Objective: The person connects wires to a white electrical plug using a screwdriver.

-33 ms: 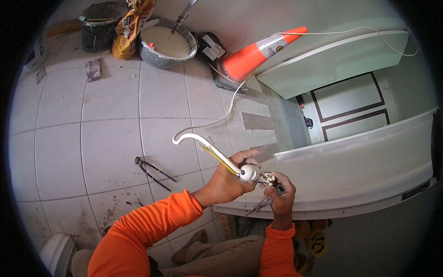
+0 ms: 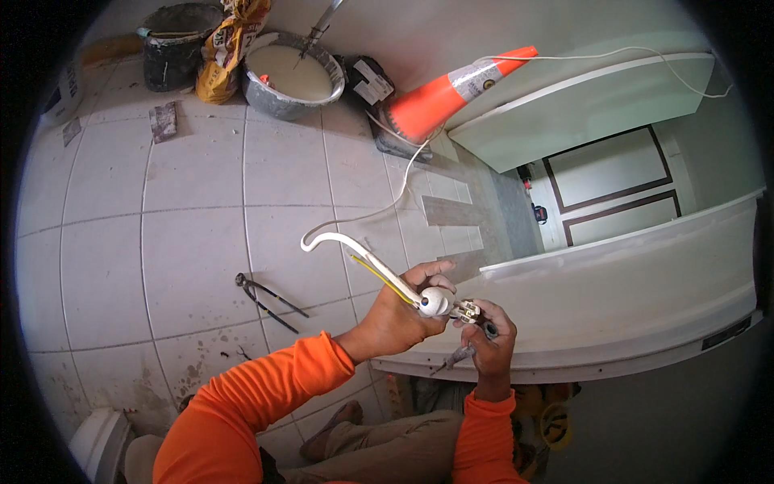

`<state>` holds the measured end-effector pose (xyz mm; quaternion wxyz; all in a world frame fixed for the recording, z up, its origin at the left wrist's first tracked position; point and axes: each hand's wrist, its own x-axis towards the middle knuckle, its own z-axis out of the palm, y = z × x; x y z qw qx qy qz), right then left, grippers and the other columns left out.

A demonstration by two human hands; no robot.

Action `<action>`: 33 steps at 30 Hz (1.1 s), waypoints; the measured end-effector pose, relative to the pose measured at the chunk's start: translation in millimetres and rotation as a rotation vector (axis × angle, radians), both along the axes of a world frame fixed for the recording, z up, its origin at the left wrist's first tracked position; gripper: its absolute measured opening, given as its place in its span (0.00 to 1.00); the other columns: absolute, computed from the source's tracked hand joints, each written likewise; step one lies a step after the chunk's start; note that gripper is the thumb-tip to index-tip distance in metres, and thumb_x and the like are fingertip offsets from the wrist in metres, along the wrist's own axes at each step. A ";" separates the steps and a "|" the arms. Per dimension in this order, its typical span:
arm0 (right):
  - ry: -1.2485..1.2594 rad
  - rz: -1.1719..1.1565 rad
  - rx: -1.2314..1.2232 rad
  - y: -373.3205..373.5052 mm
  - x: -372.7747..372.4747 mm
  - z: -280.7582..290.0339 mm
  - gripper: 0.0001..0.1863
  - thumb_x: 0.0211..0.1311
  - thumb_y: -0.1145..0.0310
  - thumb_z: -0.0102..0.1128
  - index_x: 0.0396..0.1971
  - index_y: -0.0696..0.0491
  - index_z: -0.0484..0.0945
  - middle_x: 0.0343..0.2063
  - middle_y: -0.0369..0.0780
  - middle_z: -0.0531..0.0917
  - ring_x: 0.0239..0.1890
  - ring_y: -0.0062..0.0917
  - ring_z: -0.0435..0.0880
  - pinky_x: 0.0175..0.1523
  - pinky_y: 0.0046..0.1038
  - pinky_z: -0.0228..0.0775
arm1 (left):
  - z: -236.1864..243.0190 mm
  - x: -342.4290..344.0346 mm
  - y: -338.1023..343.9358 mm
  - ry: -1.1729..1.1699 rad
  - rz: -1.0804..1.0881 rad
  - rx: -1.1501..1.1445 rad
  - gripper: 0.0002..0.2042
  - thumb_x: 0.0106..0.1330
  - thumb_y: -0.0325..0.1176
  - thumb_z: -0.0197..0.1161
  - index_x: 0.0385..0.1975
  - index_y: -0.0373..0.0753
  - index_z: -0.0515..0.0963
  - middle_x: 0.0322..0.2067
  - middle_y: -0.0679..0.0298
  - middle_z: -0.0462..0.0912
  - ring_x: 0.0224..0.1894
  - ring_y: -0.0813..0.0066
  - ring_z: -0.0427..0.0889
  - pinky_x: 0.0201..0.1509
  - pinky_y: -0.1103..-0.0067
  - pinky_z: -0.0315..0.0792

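Note:
My left hand [image 2: 399, 319] is closed around a white rounded plug cover [image 2: 436, 302] with the white cable [image 2: 345, 241] running out of it. A loose yellow-green wire [image 2: 375, 274] sticks out beside the cable, its free end pointing up and left. Just right of the cover, the fingers of my right hand [image 2: 493, 343] pinch the plug's inner part [image 2: 468, 312], where brass-coloured metal shows. That same hand also holds a dirty grey screwdriver [image 2: 458, 358], tip down and to the left. Its fingers partly hide both things.
Black-handled pincers [image 2: 268, 302] lie on the tiled floor [image 2: 193, 266] at left. An orange traffic cone [image 2: 435, 101] leans by the wall, the thin cable passing it. A mixing bucket [image 2: 290, 103], a yellow bag [image 2: 226, 60] and a dark bucket [image 2: 171, 64] stand farther back. A pale panel [image 2: 580, 323] spans the right.

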<state>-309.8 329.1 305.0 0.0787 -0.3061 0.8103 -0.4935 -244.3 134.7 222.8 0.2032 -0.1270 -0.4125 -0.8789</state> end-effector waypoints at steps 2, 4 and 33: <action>0.025 0.015 0.022 1.4 -0.9 -1.1 0.20 0.60 0.72 0.70 0.51 0.63 0.77 0.38 0.45 0.85 0.31 0.21 0.83 0.29 0.21 0.74 | -1.3 0.3 1.5 0.004 0.007 -0.003 0.37 0.54 0.14 0.65 0.67 0.37 0.62 0.41 0.67 0.77 0.43 0.80 0.77 0.49 0.82 0.72; 0.077 0.050 0.057 4.9 -4.8 -2.7 0.21 0.61 0.71 0.68 0.52 0.63 0.75 0.38 0.46 0.84 0.32 0.24 0.83 0.29 0.22 0.74 | -4.2 -1.6 5.3 0.019 0.043 -0.022 0.37 0.54 0.14 0.65 0.67 0.37 0.61 0.41 0.66 0.77 0.43 0.79 0.77 0.50 0.82 0.72; 0.131 -0.010 0.103 -1.7 -2.1 -5.6 0.19 0.57 0.78 0.68 0.50 0.62 0.80 0.46 0.48 0.86 0.39 0.21 0.83 0.44 0.24 0.76 | -7.2 4.4 13.8 -0.029 0.152 0.054 0.37 0.54 0.14 0.67 0.67 0.36 0.63 0.42 0.65 0.78 0.43 0.80 0.78 0.48 0.83 0.73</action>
